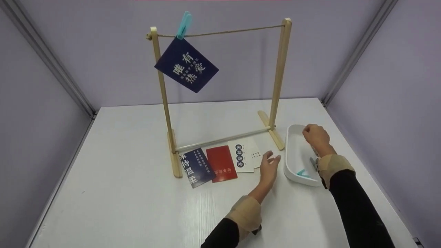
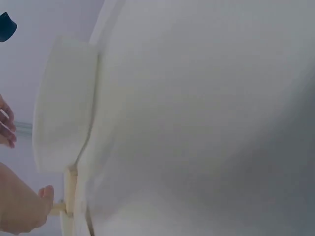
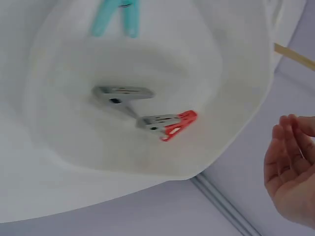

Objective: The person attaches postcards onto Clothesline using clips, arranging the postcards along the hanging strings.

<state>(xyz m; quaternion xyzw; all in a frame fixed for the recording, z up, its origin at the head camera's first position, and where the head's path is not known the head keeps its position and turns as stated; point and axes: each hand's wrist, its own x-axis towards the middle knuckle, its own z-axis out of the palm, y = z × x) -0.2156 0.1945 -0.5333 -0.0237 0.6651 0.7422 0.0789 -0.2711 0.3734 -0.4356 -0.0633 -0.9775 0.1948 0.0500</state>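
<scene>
My left hand [image 1: 270, 167] hovers at the right end of a row of cards, fingers relaxed and slightly bent, holding nothing. Nearest to it are a white card with blue round marks [image 1: 240, 156] and another white card [image 1: 255, 155] partly beneath it. My right hand [image 1: 316, 136] is raised over the white bin [image 1: 292, 151], its fingers loosely bent; in the right wrist view nothing shows between them. Inside the bin lie a teal clothespin [image 3: 129, 17], a grey clothespin [image 3: 123, 93] and a red and grey clothespin [image 3: 170, 123].
A wooden rack [image 1: 277, 75] carries a string [image 1: 234, 31] between its posts. A teal clothespin [image 1: 184, 24] holds a dark blue card [image 1: 187, 65] on it, hanging tilted. A blue card [image 1: 197, 167] and a red card [image 1: 222, 164] lie at the rack's base bar [image 1: 222, 139].
</scene>
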